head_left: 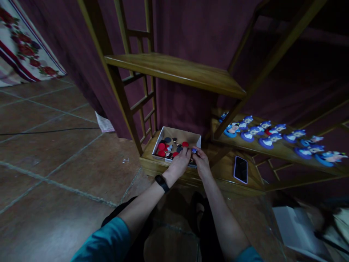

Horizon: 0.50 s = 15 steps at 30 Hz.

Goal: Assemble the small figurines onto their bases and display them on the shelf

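Note:
A shallow cardboard box [182, 133] sits on the low wooden shelf, with red and dark round discs [161, 146] and several small figurine parts [169, 148] inside. My left hand [180, 162] is over its front side, fingers bent and closed together; what is between the fingertips is hidden. Close beside it, my right hand [202, 162] pinches a small blue-purple figurine piece [194, 150] at the box's right front corner. The two hands nearly touch.
Several blue-and-white figurines [269, 140] on round bases stand along the raised shelf at right. A phone [240, 169] lies on the low shelf. An upper wooden shelf [174, 71] and slanting posts frame the space. A white box [297, 227] is at lower right.

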Motion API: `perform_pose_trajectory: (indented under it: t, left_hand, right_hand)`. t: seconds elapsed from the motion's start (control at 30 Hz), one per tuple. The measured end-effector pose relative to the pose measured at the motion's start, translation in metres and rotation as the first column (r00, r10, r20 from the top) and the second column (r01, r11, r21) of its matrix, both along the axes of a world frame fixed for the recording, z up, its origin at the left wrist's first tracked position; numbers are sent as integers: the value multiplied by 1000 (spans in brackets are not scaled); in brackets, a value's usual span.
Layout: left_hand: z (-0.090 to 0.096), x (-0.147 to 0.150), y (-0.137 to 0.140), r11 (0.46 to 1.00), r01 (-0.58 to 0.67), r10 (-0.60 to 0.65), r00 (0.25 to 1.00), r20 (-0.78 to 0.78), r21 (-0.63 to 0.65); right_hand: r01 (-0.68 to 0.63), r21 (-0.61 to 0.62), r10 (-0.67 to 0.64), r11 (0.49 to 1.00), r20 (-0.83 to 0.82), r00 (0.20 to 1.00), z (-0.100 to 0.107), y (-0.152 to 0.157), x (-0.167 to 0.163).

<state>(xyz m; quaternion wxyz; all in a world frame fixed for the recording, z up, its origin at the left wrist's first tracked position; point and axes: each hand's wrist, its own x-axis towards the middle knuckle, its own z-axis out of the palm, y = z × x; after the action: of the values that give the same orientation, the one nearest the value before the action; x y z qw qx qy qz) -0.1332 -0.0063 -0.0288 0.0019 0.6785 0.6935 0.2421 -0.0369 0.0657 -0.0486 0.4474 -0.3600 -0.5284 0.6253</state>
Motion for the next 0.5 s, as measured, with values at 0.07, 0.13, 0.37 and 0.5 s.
perform_pose_trajectory:
  t: [0.07, 0.13, 0.37, 0.5]
  left_hand:
    - [1, -1, -1, 1000, 11, -11, 1000, -13, -4]
    - [1, -2, -2, 1000, 18, -18, 999, -27, -8]
    - [-1, -3, -2, 1000, -8, 11, 991, 131, -28]
    - [-4, -8, 2, 1000, 12, -21, 937, 350, 29]
  right_hand:
    - [-1, 11, 1, 1000, -2, 1000, 1, -2, 0]
    - [-5, 10, 5, 1000, -10, 1000, 2, -3, 0]
    - [8, -3, -8, 1000, 22, 1000, 0, -6, 0]
    - [13, -2, -13, 1000, 33, 999, 2, -7, 1]
